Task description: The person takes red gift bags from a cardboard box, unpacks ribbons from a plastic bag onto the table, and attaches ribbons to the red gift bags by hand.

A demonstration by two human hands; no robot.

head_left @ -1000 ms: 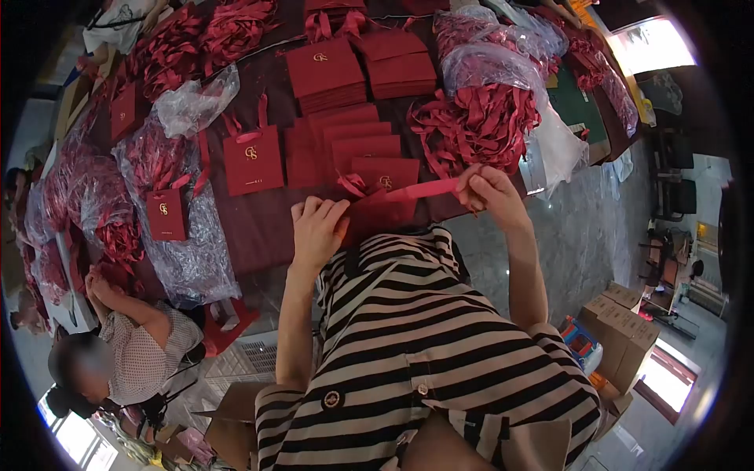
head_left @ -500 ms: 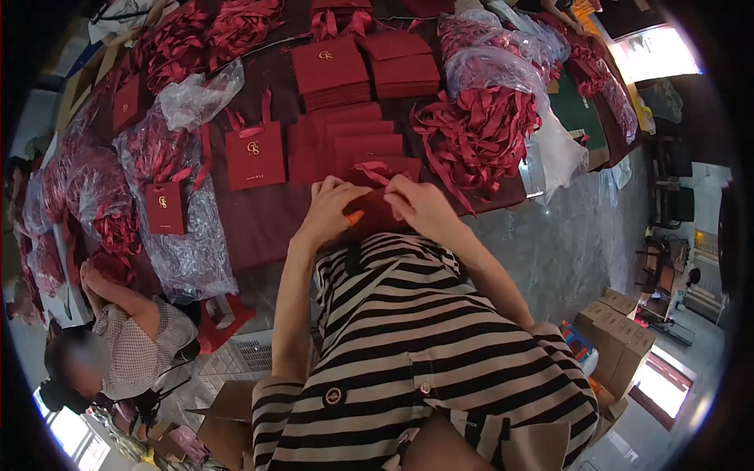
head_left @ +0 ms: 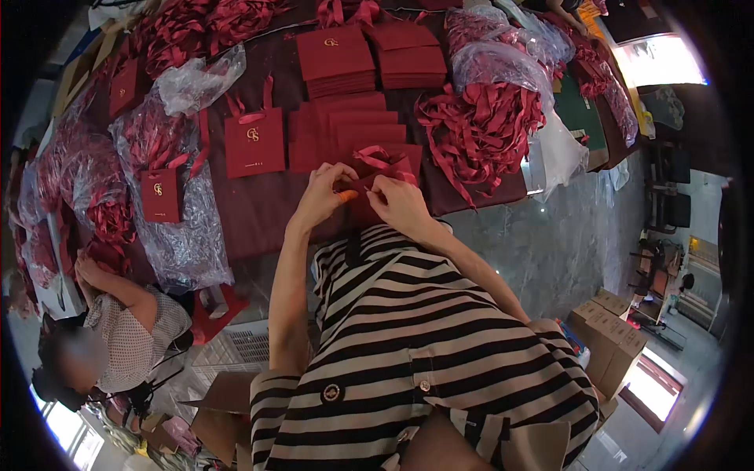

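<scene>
At the table's front edge, close to my striped shirt, both hands work on a dark red paper gift bag [head_left: 361, 210]. My left hand [head_left: 322, 198] grips its left side with bent fingers; something orange shows at one fingertip. My right hand [head_left: 400, 204] pinches the bag's upper edge, thumb and fingers together. A red ribbon [head_left: 383, 155] loops just beyond the right fingers. Behind the hands lie overlapping flat red bags [head_left: 365, 135]. A finished-looking bag with a gold logo and ribbon handle [head_left: 255, 145] lies to the left.
Stacks of red bags [head_left: 336, 67] stand farther back. A heap of red ribbons [head_left: 479, 133] lies at right beside clear plastic wrap [head_left: 503, 67]. Plastic-wrapped ribbon bundles [head_left: 169, 228] cover the left. A seated person [head_left: 129, 330] works at the left; cartons [head_left: 609, 337] stand on the right floor.
My right hand has moved left, nearer my left hand, and the ribbon beyond it stands up more. The view has shifted slightly.
</scene>
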